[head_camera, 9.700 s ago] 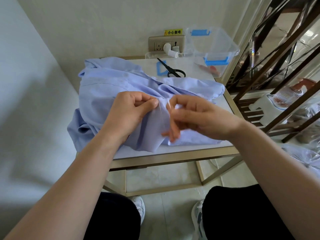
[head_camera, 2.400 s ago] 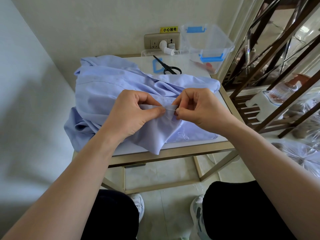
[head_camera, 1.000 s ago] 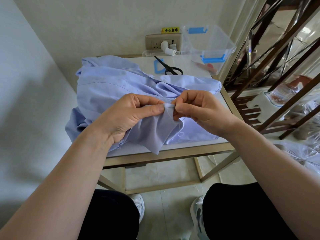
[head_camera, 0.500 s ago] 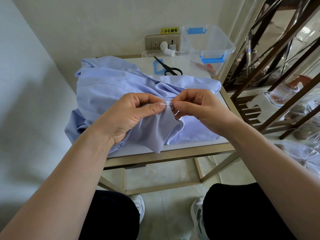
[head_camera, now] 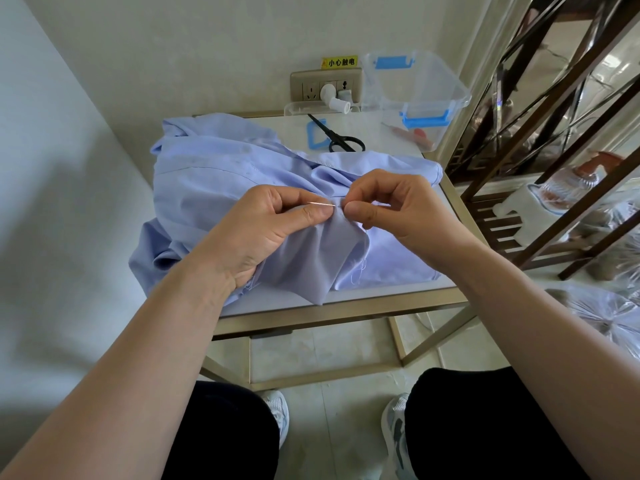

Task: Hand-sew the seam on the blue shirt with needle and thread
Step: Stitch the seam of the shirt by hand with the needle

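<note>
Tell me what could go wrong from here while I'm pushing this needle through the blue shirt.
1. The needle lies across the left hand, which pinches the blue shirt right beside it; a hard push from the right hand could prick a finger.
2. Loose thread hangs in loops below the fold and may knot or snag when pulled through.
3. The blue shirt droops over the front edge of the table, so its weight might tug the seam askew.

Your left hand (head_camera: 273, 226) pinches the shirt (head_camera: 214, 161) between thumb and forefinger. Your right hand (head_camera: 398, 209), fingers curled, pinches the needle's (head_camera: 322, 203) end just beside it. Both forearms reach forward.
</note>
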### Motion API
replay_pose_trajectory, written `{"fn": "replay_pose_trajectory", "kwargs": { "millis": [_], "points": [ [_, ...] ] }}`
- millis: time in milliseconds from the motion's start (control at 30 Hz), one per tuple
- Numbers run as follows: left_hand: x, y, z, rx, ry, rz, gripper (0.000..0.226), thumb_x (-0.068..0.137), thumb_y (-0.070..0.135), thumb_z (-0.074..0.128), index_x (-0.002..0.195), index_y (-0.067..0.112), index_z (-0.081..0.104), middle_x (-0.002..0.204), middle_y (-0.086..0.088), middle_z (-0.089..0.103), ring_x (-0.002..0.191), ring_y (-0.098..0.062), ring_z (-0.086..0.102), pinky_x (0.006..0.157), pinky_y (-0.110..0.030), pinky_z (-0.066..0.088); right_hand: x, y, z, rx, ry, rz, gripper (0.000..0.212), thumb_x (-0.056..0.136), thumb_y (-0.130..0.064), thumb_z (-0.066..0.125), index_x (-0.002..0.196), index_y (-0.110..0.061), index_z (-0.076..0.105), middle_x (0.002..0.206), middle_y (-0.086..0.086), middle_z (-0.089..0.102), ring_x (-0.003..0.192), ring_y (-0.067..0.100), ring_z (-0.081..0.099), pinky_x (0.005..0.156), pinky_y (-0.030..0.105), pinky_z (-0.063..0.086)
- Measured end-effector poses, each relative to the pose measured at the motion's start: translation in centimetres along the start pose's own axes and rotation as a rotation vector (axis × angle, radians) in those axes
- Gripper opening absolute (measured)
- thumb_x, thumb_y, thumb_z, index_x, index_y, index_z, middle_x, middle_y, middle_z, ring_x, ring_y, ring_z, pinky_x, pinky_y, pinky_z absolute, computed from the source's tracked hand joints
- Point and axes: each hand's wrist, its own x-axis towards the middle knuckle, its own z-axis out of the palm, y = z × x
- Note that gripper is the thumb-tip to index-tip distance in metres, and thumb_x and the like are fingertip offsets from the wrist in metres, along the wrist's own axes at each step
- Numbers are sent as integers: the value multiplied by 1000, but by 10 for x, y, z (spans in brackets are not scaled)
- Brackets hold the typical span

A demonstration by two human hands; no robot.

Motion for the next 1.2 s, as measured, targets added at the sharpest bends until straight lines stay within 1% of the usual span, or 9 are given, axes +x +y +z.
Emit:
{"fn": "replay_pose_trajectory", "kwargs": {
  "millis": [100,267,533,667,767,900,1000,1067,1200],
  "points": [
    [0,-1,1,6,-36,-25,14,85,24,69,87,13,78,94,-10,76,88,-17,67,89,-33,49,0,-1,2,-7,0,-9,10,84,-12,74,81,-21,70,85,-9,67,84,8,62,87,36,50],
    [2,-3,3,63,67,17,10,86,22,71,79,21,79,91,-6,76,91,-21,69,95,-40,50,-1,-8,5,-97,84,-96,7,85,-11,74,91,-13,73,89,-1,71,81,13,63,82,24,52],
    [2,-2,8,180,82,40,15,85,22,73,71,18,75,72,-1,71,68,-9,60,71,-23,46,1,-3,14,-325,127,-377,4,87,-14,72,85,-17,70,91,1,60,84,9,56,76,29,48],
    [3,-1,10,318,118,61,52,90,16,64,40,24,51,41,12,39,45,-2,38,47,-12,29,-5,-11,27,-318,119,-532,4,89,-10,68,86,-8,68,97,6,60,95,18,59,87,29,47],
    [1,-1,7,321,150,93,42,89,21,65,47,25,62,47,9,51,50,0,44,48,-10,33,-8,-21,24,7,-109,-317,8,96,-4,56,92,-10,55,86,8,69,88,19,66,89,32,50],
    [1,-4,1,191,217,83,15,88,22,68,75,25,76,88,-1,75,83,-7,63,75,-19,48,-11,-26,-3,310,-577,148,4,99,-9,47,97,-6,48,61,4,61,59,14,60,79,45,58],
    [3,-7,-2,178,255,68,17,85,28,72,70,36,76,90,10,75,94,-3,65,81,-17,46,-16,-29,-14,270,-796,305,5,96,-8,46,97,-5,49,52,1,49,48,12,45,59,28,53],
    [4,-6,-1,180,260,74,19,87,26,71,71,34,75,84,14,74,91,1,65,79,-13,45,-15,-26,-13,156,-646,290,5,99,-9,50,95,-6,52,52,-3,41,48,10,36,52,21,42],
    [2,-2,3,162,254,84,13,89,24,69,77,26,76,76,14,73,76,2,62,68,-10,46,-7,-22,8,-29,-63,126,14,96,-15,60,83,-12,55,54,1,33,50,10,27,50,19,25]
  ]
}}
